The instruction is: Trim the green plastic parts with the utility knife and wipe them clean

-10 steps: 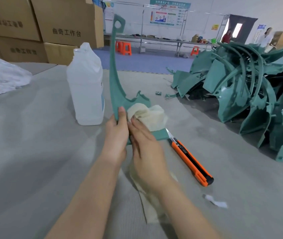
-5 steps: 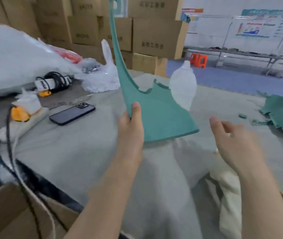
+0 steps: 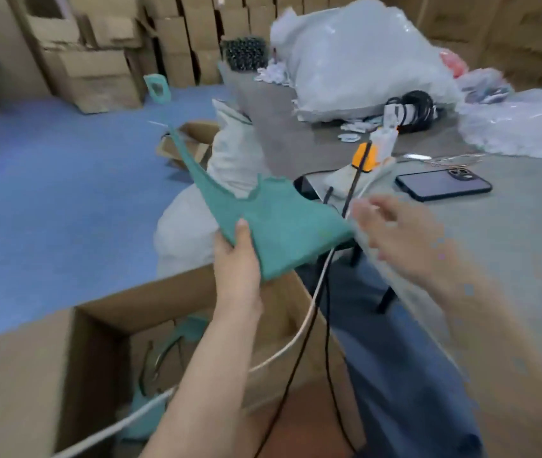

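Green plastic part (image 3: 282, 226) held above the cardboard box (image 3: 147, 299), left hand (image 3: 236, 269) pinching its broad edge, thumb on top; right hand (image 3: 401, 236) blurred, fingers (image 3: 378, 209) spread, empty. I judge the part light and stiff; grip the wide base, not the slender arm.

The right hand (image 3: 395, 236) is smeared by motion, fingertips indistinct. The left hand (image 3: 238, 269) shows only its thumb; its fingers hide beneath the green part (image 3: 282, 226). The cardboard box (image 3: 31, 375) runs off the bottom edge, its green pieces (image 3: 193, 328) half hidden.
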`<act>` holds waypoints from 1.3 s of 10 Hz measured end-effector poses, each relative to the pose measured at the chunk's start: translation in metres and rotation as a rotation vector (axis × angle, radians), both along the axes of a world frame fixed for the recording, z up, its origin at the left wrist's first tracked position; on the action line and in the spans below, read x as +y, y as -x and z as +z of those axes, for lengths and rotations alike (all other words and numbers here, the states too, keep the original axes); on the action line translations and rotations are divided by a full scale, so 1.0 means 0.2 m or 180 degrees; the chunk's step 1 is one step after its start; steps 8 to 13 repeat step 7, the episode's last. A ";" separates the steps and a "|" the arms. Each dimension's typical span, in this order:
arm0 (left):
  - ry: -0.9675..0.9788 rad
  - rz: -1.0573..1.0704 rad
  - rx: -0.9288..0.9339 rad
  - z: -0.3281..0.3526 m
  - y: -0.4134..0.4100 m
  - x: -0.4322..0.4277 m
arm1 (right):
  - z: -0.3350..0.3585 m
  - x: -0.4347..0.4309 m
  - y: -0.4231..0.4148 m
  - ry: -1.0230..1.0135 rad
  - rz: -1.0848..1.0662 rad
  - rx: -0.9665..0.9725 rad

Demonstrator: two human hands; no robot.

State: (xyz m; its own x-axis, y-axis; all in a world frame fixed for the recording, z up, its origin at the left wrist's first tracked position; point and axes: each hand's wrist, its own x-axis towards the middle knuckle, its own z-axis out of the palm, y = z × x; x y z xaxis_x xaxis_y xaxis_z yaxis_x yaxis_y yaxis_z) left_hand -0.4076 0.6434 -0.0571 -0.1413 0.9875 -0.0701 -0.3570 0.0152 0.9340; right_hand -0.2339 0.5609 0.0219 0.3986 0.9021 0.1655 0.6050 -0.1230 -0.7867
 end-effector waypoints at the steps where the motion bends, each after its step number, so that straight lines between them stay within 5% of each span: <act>1: 0.0634 0.0412 0.0695 -0.23 0.20 0.09 | -0.37 0.26 0.35 0.0974 0.0822 0.0249; 2: 0.1423 0.0386 0.1798 -0.33 0.27 0.14 | -0.60 0.35 0.43 0.1321 0.0814 0.0522; 3: 0.0922 0.0278 0.2402 -0.25 0.18 0.14 | -0.65 0.33 0.43 0.1177 0.0778 0.0317; 4: -0.0223 -0.0107 0.1743 -0.06 0.00 0.07 | -0.53 0.26 0.37 0.0428 0.0518 0.0619; 6: -0.0856 -0.0734 0.0364 0.22 -0.44 -0.21 | -0.27 -0.05 0.14 -0.0490 -0.0130 0.1113; 7: -0.0787 -0.1665 -0.0083 0.32 -0.66 -0.38 | -0.17 -0.30 -0.01 -0.1023 -0.0743 0.1387; 13: -0.0787 -0.1665 -0.0083 0.32 -0.66 -0.38 | -0.17 -0.30 -0.01 -0.1023 -0.0743 0.1387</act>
